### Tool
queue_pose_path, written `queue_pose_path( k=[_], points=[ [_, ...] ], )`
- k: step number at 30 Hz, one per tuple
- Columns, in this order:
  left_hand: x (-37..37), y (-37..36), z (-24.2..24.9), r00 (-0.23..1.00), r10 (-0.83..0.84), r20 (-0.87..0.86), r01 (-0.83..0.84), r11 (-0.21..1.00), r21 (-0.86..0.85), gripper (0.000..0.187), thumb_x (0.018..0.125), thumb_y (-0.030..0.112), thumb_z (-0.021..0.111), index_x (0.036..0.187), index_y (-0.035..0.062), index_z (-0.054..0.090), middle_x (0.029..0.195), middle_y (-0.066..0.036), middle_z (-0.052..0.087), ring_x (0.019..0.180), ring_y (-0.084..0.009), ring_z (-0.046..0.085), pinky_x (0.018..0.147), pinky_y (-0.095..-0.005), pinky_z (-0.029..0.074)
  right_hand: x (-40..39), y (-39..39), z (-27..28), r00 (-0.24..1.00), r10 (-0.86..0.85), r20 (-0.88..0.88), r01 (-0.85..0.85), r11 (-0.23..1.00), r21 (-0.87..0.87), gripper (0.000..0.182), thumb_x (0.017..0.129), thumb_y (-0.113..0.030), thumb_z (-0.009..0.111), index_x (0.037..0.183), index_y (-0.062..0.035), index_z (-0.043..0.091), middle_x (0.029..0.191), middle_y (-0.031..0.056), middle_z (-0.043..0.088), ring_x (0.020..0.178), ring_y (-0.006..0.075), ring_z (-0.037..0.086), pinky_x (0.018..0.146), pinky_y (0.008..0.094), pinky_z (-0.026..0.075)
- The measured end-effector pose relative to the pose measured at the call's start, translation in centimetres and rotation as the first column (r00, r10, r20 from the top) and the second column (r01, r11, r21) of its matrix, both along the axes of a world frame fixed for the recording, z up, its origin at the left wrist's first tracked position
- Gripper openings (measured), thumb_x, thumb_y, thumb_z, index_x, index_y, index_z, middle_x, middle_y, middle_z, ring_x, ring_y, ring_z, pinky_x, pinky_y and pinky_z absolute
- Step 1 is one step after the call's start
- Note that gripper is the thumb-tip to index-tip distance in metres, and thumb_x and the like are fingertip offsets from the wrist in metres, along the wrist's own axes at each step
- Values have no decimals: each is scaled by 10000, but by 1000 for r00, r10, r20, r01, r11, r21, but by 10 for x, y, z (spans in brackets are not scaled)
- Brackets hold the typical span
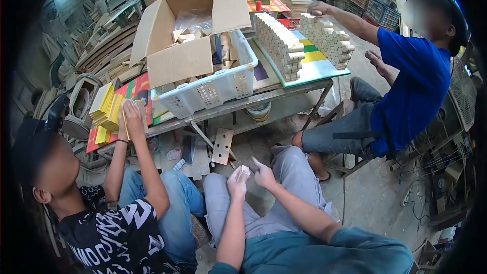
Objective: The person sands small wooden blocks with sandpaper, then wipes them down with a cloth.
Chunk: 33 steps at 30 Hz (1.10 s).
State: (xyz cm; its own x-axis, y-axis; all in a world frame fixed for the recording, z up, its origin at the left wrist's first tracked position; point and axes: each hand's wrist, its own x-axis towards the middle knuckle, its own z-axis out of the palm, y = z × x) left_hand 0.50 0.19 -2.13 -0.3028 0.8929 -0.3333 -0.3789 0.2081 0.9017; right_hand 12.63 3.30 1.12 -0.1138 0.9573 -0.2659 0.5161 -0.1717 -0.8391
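Observation:
My left hand (237,182) is closed on a small pale wooden block (245,169), held up above my lap between thumb and fingers. Just to its right, my right hand (264,175) is raised with the index finger stretched out, apart from the block. Its other fingers look partly bent, and I see nothing held in it. Both hands are over my grey trousers (291,172). On the floor ahead of them, a wooden board with holes (222,145) leans near the table legs.
A co-worker at left handles thin yellow boards (107,106). Another, in a blue shirt (413,81), reaches over stacked wooden pieces (324,38) on the table. A white plastic crate (203,96) and cardboard box (180,61) hold wood pieces. A bucket (259,111) stands below.

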Motion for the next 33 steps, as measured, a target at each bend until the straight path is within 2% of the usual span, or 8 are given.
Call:
queue_pose_path(
  k=[2, 4, 7, 16, 18, 22, 26, 33],
  points=[
    [-3, 2, -14, 998, 57, -2, -57, 996, 70, 436, 881, 80, 648, 1249, -101, 501, 1129, -156, 617, 885, -196, 649, 746, -307, 559, -7, 4, 9, 938, 105, -331, -26, 972, 233, 590, 762, 90, 392, 1345, 19, 453, 1255, 239, 561, 1182, 291, 556, 960, 304, 430],
    [-7, -2, -7, 997, 28, 75, -26, 999, -26, 412, 881, 81, 649, 1233, -90, 521, 1105, -147, 627, 873, -194, 649, 718, -301, 559, 0, 6, 3, 954, 57, -293, 2, 980, 198, 571, 773, 31, 454, 1343, 2, 463, 1223, 251, 576, 1150, 289, 581, 939, 314, 446],
    [-11, -3, 4, 999, 30, 41, -27, 997, -68, 408, 859, 60, 662, 1220, -81, 535, 1081, -140, 633, 844, -191, 649, 675, -289, 557, 17, 18, -14, 993, 94, 76, -87, 991, -100, 477, 751, -51, 531, 1223, -77, 596, 1050, 241, 641, 1037, 307, 638, 855, 344, 487],
    [-7, -7, -1, 997, -29, -70, 22, 995, -96, 350, 823, 2, 661, 1150, -86, 574, 997, -120, 645, 833, -180, 643, 702, -282, 549, 13, -9, 38, 994, 107, -21, -102, 981, 162, 553, 720, -2, 528, 1260, -102, 584, 1006, 243, 632, 982, 348, 642, 823, 360, 501],
    [-5, -2, -8, 982, -51, -182, 43, 998, -45, 264, 859, -5, 610, 1106, -97, 596, 1015, -125, 642, 876, -184, 632, 784, -297, 537, 5, -11, 22, 974, 213, -78, -158, 884, 440, 519, 713, -28, 569, 1231, -52, 595, 981, 250, 646, 904, 366, 653, 803, 397, 505],
    [1, -14, 6, 988, -138, -67, 137, 990, -22, 237, 924, 2, 519, 1134, -86, 587, 1051, -120, 637, 920, -183, 620, 831, -285, 513, -2, -26, -2, 971, 209, 112, -235, 916, 326, 459, 745, -26, 563, 1201, -61, 603, 908, 237, 641, 854, 392, 628, 811, 460, 488],
    [-7, 5, -6, 991, -123, -49, 123, 992, 11, 261, 947, 26, 489, 1172, -83, 563, 1081, -118, 627, 950, -184, 614, 848, -285, 496, -12, -13, 12, 976, 181, 125, -206, 950, 236, 453, 774, -17, 533, 1222, -66, 584, 941, 229, 626, 922, 397, 615, 847, 454, 481],
    [3, 3, 16, 970, -84, -229, 85, 996, -5, 292, 934, -9, 462, 1215, -71, 509, 1148, -145, 593, 1039, -215, 575, 922, -330, 453, -21, -22, -4, 990, 102, 99, -137, 866, 482, 429, 827, -87, 515, 1249, -18, 545, 1194, 234, 578, 1104, 374, 563, 967, 417, 441]
  ],
)
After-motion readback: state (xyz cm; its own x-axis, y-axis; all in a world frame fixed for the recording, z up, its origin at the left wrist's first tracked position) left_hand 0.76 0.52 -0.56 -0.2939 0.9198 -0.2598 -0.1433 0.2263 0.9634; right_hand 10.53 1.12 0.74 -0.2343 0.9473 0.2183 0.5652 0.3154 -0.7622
